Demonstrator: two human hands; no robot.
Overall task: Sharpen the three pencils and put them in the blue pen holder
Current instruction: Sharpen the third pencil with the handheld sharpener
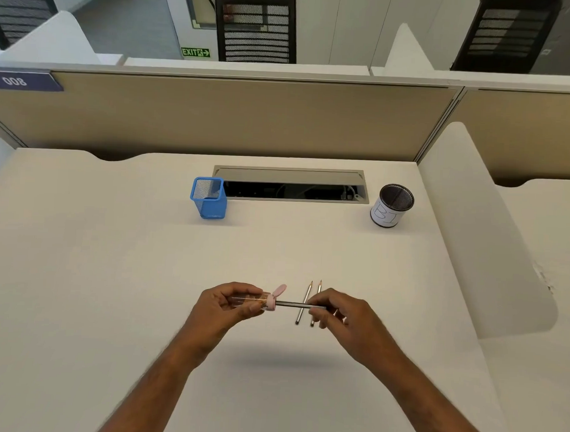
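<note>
My left hand [222,306] grips a clear pencil sharpener [263,302] with a pink cap and an open pink flap. A dark pencil [291,303] lies level with one end inside the sharpener, and my right hand [341,316] pinches its other end. Both hands hover above the desk near its front middle. Two more pencils [304,302] [315,303] lie side by side on the desk under the held one, tips pointing away from me. The blue mesh pen holder [209,198] stands upright at the back, left of centre, with nothing visible inside it.
A round black mesh cup [392,205] with a white paper label stands at the back right. Between the two holders is an open cable tray [291,185] sunk in the desk. A beige partition closes the back and a white divider [479,231] the right side.
</note>
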